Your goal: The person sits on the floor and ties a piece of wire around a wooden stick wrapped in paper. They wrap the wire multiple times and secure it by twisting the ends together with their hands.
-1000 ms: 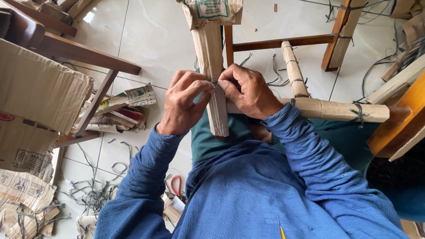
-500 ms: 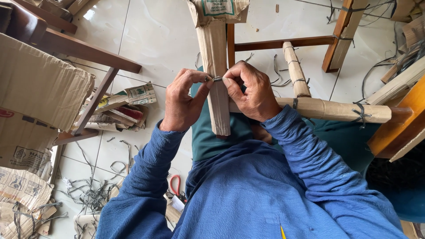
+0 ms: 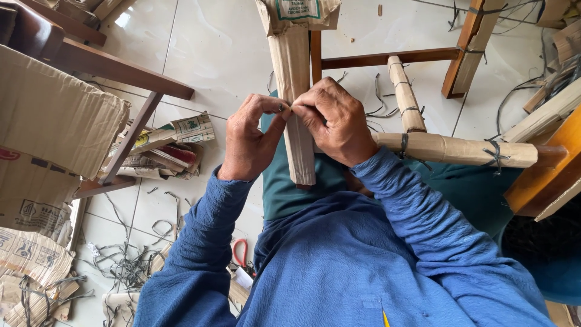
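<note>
While we look down past the blue sleeves (image 3: pixel 339 266), we see both hands meeting at the paper-wrapped chair leg (image 3: pixel 295 109) that stands upright just in front of the chest. Our left hand (image 3: pixel 251 139) curls its thumb and forefinger closed on a small dark strap end (image 3: pixel 281 108) at the leg's left edge. Our right hand (image 3: pixel 336 124) lies across the front of the leg, its fingertips pinched shut on the same strap, touching the left thumb. A second wrapped rail (image 3: pixel 460 150) runs out to the right from under the right wrist, tied with dark straps. Beside the left sleeve, red-handled scissors (image 3: pixel 240 251) lie on the floor near a scatter of cut strap scraps (image 3: pixel 130 266). Farther left, folded cardboard (image 3: pixel 54 115) leans over a dark wooden frame (image 3: pixel 130 139), with printed paper bundles (image 3: pixel 169 148) beneath it. Beyond the hands, a bare wooden crossbar (image 3: pixel 387 59) spans the white tiled floor (image 3: pixel 218 48).
</note>
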